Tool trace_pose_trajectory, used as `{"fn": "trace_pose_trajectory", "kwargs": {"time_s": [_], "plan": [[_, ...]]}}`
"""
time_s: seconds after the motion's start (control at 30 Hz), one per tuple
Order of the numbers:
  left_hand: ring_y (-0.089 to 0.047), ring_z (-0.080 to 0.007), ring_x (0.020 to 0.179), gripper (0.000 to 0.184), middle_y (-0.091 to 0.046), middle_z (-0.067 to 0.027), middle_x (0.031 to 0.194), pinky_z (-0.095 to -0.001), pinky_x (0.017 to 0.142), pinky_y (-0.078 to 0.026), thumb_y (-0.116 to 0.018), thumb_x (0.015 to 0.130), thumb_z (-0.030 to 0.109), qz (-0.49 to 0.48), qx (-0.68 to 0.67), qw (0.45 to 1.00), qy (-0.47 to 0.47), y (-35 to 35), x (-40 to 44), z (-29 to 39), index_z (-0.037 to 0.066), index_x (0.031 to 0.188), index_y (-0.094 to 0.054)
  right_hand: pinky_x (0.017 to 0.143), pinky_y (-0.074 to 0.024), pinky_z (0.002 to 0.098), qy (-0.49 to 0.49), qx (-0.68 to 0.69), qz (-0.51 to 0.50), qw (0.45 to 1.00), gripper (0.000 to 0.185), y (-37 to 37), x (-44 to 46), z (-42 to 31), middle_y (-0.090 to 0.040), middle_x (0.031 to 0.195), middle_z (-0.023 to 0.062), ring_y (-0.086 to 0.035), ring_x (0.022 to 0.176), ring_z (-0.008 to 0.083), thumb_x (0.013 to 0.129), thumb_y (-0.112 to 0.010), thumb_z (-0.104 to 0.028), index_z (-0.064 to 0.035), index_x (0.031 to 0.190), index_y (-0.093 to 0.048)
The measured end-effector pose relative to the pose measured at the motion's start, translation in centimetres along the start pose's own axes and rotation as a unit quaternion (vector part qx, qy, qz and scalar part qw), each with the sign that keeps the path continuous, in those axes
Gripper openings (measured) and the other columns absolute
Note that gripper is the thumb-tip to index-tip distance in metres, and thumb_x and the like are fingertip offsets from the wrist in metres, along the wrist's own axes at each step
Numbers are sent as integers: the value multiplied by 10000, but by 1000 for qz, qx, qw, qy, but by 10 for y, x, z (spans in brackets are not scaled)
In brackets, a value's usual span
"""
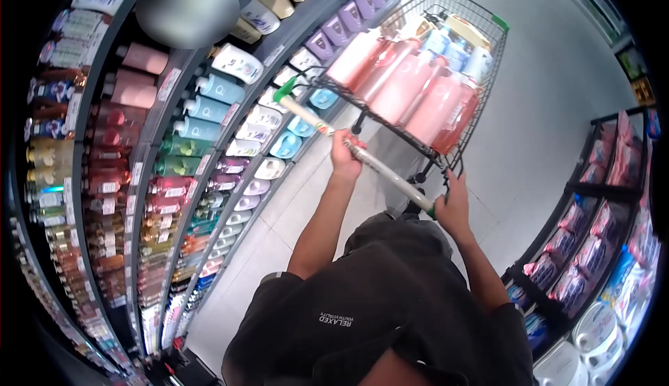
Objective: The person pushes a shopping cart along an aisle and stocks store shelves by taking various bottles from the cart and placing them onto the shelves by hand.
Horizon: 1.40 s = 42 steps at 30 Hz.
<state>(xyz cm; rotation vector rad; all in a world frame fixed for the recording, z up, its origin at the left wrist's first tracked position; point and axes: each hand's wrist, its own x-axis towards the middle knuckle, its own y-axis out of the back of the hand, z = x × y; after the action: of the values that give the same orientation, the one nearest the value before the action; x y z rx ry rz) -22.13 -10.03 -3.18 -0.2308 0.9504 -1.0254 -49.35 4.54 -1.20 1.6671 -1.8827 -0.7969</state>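
My left hand point(346, 153) is closed around the pale push bar point(387, 172) of a shopping cart. At the bar's right end, my right hand point(453, 205) grips the cart beside the green end piece; part of its fingers are hidden. The black wire basket point(481, 100) stretches out in front of me. Large pink pump bottles point(399, 88) fill its near part. Behind them lie light blue bottles point(454, 53) and a cream-coloured pack point(467, 31).
Tall shelves point(143, 198) of bottles in many colours run close along the left. Purple packs point(334, 29) stand on a low shelf beside the cart. On the right, a rack point(550, 240) holds pink packages. Grey tiled floor point(557, 72) extends ahead and to the right.
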Motion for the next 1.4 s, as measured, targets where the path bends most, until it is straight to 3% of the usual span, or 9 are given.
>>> {"fn": "trace_pose_trajectory", "kwargs": {"time_s": [0.17,0.43,0.57,0.6,0.7,0.87,1.07,1.23,1.4], "plan": [[-440,-181,535,223,-420,-3,601,-343,558,-439,-623,849,253,67,-31,997,-37,46,-15,25,145,745,-457,1085,-405,508,43,64,-82,994,620,-15,-50,-21,-256,1531,428,-477,1239,549,893,-709,-194,-9,1434,-469],[-460,-146,539,203,-419,25,596,-313,562,-439,-632,872,240,100,-60,992,-44,125,-60,72,153,773,-477,1040,-514,365,-61,271,-362,890,793,-6,-83,-43,-35,1632,380,-352,1463,406,949,-696,-123,-124,1599,-244],[-471,-141,544,202,-433,22,598,-313,562,-449,-647,904,239,120,-31,991,-56,158,-85,93,146,800,-501,940,-546,368,-38,219,-416,882,719,-8,-83,-45,-420,1530,296,-619,1185,315,970,-665,-137,-120,1579,-284],[-471,-142,546,201,-435,19,601,-312,564,-450,-648,906,239,129,-28,990,-58,167,-90,97,144,804,-502,881,-554,362,-9,227,-373,899,660,-16,-87,-39,-598,1364,215,-677,1014,271,972,-661,-146,-97,1547,-342],[-473,-144,556,191,-443,16,614,-304,572,-457,-643,910,232,137,-15,988,-68,195,-108,109,134,821,-506,864,-558,357,-19,230,-362,903,607,-27,-85,-26,-621,1323,190,-683,1010,258,967,-665,-141,-70,1509,-403],[-492,-133,564,179,-446,26,616,-295,576,-478,-644,913,227,162,10,984,-77,234,-132,126,126,832,-520,895,-546,343,-50,241,-266,932,565,-53,-70,11,-609,1340,134,-654,1036,195,947,-683,-127,-5,1456,-473],[-491,-127,544,187,-467,22,613,-293,540,-473,-654,919,233,186,20,977,-101,250,-142,129,105,865,-529,835,-542,301,-171,301,-139,928,604,-77,-6,46,-500,1491,169,-631,1062,165,991,-647,-190,-31,1522,-410],[-469,-117,471,472,-466,9,603,-268,441,-426,-742,926,467,297,225,912,-170,233,-134,141,35,1066,-616,897,-535,308,-109,236,-194,946,596,-72,35,80,-518,1470,184,-654,1021,181,954,-674,-159,-9,1485,-449],[-578,-137,511,709,-632,-75,713,-291,466,-496,-787,890,425,355,455,774,-261,220,-135,148,-9,1402,-559,878,-534,304,-98,217,-210,948,567,-19,80,147,-566,1411,172,-658,1007,188,937,-680,-129,-8,1455,-484]]}}
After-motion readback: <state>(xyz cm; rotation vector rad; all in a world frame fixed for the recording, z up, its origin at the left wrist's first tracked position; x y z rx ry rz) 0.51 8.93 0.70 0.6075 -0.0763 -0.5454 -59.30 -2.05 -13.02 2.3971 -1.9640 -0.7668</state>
